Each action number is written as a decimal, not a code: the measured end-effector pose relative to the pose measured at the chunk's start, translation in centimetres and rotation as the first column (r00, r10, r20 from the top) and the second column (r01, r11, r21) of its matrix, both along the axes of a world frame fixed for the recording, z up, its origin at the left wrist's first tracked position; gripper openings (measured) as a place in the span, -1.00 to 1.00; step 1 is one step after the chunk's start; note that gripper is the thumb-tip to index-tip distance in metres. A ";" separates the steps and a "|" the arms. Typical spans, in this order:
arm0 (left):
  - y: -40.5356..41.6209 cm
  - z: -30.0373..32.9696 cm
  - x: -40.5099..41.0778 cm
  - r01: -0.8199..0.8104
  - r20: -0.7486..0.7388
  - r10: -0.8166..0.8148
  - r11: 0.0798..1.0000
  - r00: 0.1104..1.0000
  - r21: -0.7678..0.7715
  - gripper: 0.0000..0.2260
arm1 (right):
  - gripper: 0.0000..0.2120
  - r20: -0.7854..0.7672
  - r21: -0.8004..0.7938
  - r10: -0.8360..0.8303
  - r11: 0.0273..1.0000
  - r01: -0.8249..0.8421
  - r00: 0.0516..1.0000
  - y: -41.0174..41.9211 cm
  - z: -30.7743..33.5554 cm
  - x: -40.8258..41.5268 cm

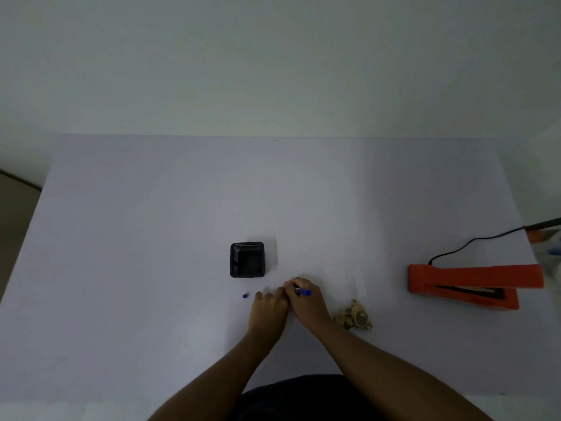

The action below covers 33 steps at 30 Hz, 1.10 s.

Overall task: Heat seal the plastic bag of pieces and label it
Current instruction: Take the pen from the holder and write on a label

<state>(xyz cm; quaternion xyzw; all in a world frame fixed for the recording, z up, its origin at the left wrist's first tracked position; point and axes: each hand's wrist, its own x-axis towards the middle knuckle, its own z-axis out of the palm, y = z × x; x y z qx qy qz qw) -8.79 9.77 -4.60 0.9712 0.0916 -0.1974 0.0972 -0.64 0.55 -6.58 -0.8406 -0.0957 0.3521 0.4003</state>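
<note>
My right hand (305,302) grips a blue marker pen (304,292), its tip pointing left toward my left hand (268,305), which lies flat on the table with fingers pressed down beside the pen tip. Whatever lies under the fingers is hidden. The pen's blue cap (245,295) rests on the table just left of my left hand. A clear plastic bag of tan and brown pieces (355,317) sits right of my right wrist, its empty upper part stretching away toward the back. The orange heat sealer (467,284) stands at the right, jaw slightly raised.
A black square pen holder (247,259) stands just behind my hands. The sealer's black cord (473,240) runs off the table's right edge. The table (151,238) is pale lavender, with a white wall behind it.
</note>
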 end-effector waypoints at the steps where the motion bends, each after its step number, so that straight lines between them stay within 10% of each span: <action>1: 0.0 0.1 0.0 0.000 -0.008 0.000 1.000 1.000 -0.001 -0.69 | -0.78 -0.011 0.008 -0.001 1.000 0.001 1.000 0.0 -0.1 0.0; 33: -0.6 0.2 0.2 -0.063 -0.048 0.061 0.998 0.997 -0.026 -0.65 | -0.81 0.060 0.018 -0.022 1.000 0.021 0.998 -0.1 -0.7 0.0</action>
